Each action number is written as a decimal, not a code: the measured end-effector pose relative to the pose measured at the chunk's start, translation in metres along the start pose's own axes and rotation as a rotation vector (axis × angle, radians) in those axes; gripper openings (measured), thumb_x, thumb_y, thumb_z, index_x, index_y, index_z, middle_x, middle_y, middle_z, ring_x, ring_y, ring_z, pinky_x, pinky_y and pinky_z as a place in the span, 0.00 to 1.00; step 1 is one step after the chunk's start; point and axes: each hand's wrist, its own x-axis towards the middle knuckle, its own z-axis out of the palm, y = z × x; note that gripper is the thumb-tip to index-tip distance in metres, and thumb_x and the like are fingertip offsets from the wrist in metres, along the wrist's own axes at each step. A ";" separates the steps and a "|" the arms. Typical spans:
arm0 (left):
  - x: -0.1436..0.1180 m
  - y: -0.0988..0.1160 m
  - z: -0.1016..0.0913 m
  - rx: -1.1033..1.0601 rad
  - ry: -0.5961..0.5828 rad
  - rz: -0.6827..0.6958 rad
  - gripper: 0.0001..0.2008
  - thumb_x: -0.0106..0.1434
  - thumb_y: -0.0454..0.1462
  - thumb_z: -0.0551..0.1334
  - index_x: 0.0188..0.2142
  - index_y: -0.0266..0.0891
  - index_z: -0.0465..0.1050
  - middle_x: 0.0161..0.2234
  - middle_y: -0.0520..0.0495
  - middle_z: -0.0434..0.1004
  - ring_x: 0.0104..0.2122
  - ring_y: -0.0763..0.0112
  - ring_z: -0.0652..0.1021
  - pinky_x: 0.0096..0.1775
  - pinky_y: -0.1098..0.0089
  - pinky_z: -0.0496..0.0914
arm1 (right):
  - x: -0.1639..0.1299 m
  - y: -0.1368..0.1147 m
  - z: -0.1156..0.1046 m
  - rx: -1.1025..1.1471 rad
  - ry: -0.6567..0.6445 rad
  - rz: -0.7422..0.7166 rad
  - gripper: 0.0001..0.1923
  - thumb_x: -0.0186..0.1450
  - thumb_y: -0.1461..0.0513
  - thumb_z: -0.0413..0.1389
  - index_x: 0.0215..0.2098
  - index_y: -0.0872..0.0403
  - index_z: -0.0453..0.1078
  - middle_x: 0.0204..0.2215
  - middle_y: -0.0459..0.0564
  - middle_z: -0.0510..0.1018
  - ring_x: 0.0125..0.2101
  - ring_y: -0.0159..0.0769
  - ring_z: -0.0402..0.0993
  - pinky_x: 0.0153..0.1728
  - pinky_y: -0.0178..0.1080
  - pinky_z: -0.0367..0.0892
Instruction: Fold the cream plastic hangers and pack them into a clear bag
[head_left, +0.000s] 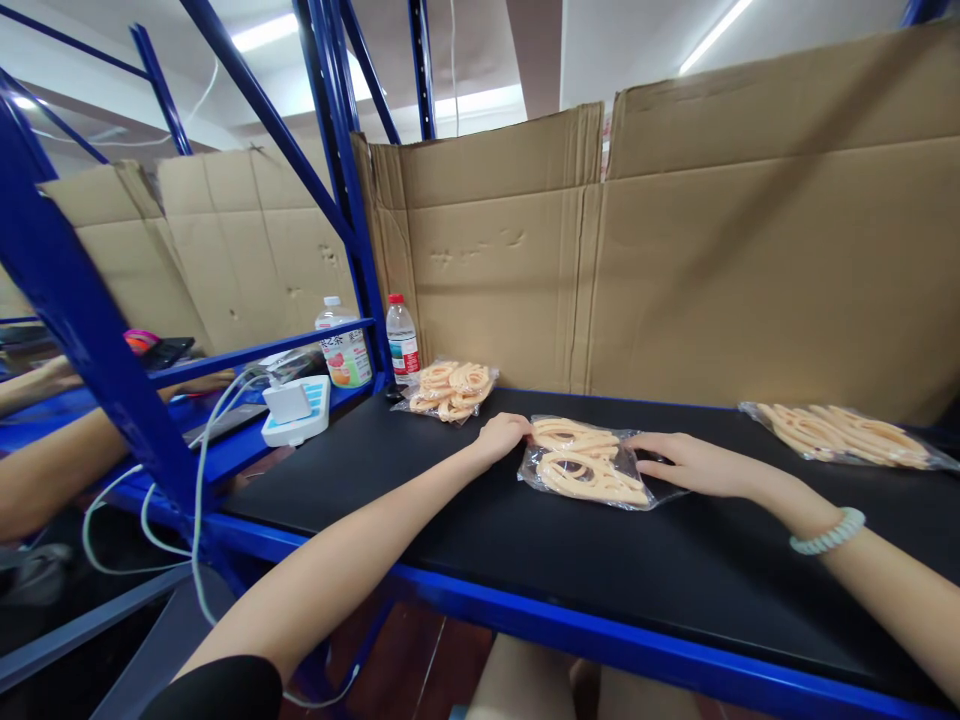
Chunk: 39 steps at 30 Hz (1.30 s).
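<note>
A clear plastic bag of peach-coloured looped pieces (585, 462) lies flat on the black tabletop (450, 505) in front of me. My left hand (504, 437) is at the bag's upper left corner, its fingers curled in and closed on the plastic edge. On the opposite side, my right hand (686, 463) touches the loose plastic end, thumb and fingers stretched out and apart. A pale coiled band (828, 532) circles my right wrist. What the looped pieces are, I cannot tell.
Similar filled bags lie back left (448, 388) and far right (847, 435). Near the blue post stand a red-capped bottle (402, 342) and a larger bottle (345, 350). A white power strip (298, 415) trails cables. Cardboard (750, 260) walls the back. Another person's arm (67, 465) is at left.
</note>
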 end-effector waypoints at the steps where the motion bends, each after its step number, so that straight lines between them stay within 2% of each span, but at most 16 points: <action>1: 0.000 0.000 0.000 -0.035 0.004 -0.001 0.15 0.66 0.41 0.59 0.50 0.36 0.68 0.48 0.43 0.71 0.43 0.62 0.75 0.43 0.58 0.73 | 0.001 0.003 0.003 0.004 -0.003 -0.002 0.27 0.65 0.50 0.45 0.55 0.56 0.68 0.56 0.56 0.71 0.54 0.49 0.67 0.56 0.49 0.60; 5: 0.001 0.002 0.003 -0.153 0.016 -0.010 0.15 0.66 0.41 0.59 0.49 0.35 0.69 0.46 0.43 0.72 0.41 0.64 0.76 0.41 0.60 0.73 | 0.006 0.013 0.012 -0.024 -0.023 0.029 0.34 0.65 0.47 0.44 0.60 0.60 0.62 0.61 0.60 0.63 0.59 0.50 0.60 0.60 0.51 0.54; 9: 0.000 0.009 0.005 -0.244 0.046 -0.003 0.14 0.66 0.40 0.59 0.49 0.35 0.68 0.45 0.43 0.73 0.40 0.65 0.76 0.41 0.60 0.73 | 0.010 0.021 0.017 -0.047 -0.056 0.039 0.37 0.66 0.44 0.41 0.63 0.60 0.58 0.62 0.59 0.60 0.62 0.48 0.55 0.62 0.49 0.50; 12: 0.001 0.019 0.006 -0.291 0.075 0.019 0.14 0.66 0.41 0.58 0.48 0.35 0.69 0.44 0.44 0.73 0.39 0.66 0.76 0.39 0.61 0.74 | 0.013 0.025 0.019 -0.032 -0.040 0.037 0.37 0.66 0.44 0.40 0.63 0.59 0.59 0.62 0.58 0.60 0.63 0.49 0.53 0.63 0.50 0.49; 16: 0.007 0.040 0.003 -0.312 0.105 0.065 0.12 0.67 0.41 0.58 0.44 0.34 0.70 0.39 0.46 0.74 0.34 0.70 0.76 0.36 0.65 0.74 | 0.015 0.033 0.023 0.074 0.032 -0.015 0.33 0.67 0.45 0.40 0.62 0.54 0.59 0.62 0.53 0.62 0.62 0.47 0.55 0.63 0.50 0.49; 20: 0.022 0.067 -0.004 -0.290 0.115 0.111 0.12 0.67 0.41 0.58 0.42 0.33 0.70 0.37 0.47 0.74 0.32 0.71 0.76 0.34 0.67 0.73 | 0.014 0.042 0.027 0.198 0.128 0.073 0.33 0.66 0.46 0.41 0.62 0.55 0.60 0.62 0.54 0.62 0.62 0.45 0.54 0.64 0.49 0.47; 25: 0.044 0.098 -0.021 -0.199 0.070 0.145 0.12 0.66 0.41 0.58 0.43 0.34 0.70 0.38 0.47 0.74 0.33 0.70 0.76 0.34 0.66 0.73 | 0.015 0.044 0.029 0.251 0.186 0.143 0.29 0.66 0.51 0.41 0.60 0.56 0.62 0.61 0.54 0.64 0.61 0.44 0.58 0.63 0.48 0.49; 29: 0.053 0.119 -0.031 -0.121 0.051 0.189 0.11 0.66 0.41 0.58 0.38 0.33 0.71 0.33 0.49 0.74 0.29 0.73 0.75 0.31 0.69 0.72 | 0.019 0.043 0.031 0.291 0.245 0.188 0.26 0.66 0.54 0.43 0.59 0.55 0.64 0.60 0.53 0.66 0.60 0.43 0.59 0.63 0.48 0.49; 34: 0.055 0.138 -0.033 -0.054 0.048 0.243 0.12 0.66 0.41 0.58 0.32 0.33 0.70 0.27 0.52 0.71 0.24 0.77 0.71 0.27 0.72 0.69 | 0.021 0.043 0.031 0.364 0.310 0.211 0.25 0.65 0.58 0.43 0.58 0.57 0.65 0.59 0.54 0.67 0.59 0.42 0.61 0.62 0.46 0.51; 39: 0.062 0.152 -0.029 -0.006 0.038 0.263 0.12 0.66 0.41 0.58 0.35 0.33 0.71 0.30 0.51 0.72 0.25 0.75 0.73 0.28 0.71 0.70 | 0.029 0.047 0.032 0.426 0.397 0.255 0.26 0.65 0.60 0.40 0.58 0.59 0.64 0.59 0.54 0.67 0.59 0.41 0.61 0.62 0.45 0.51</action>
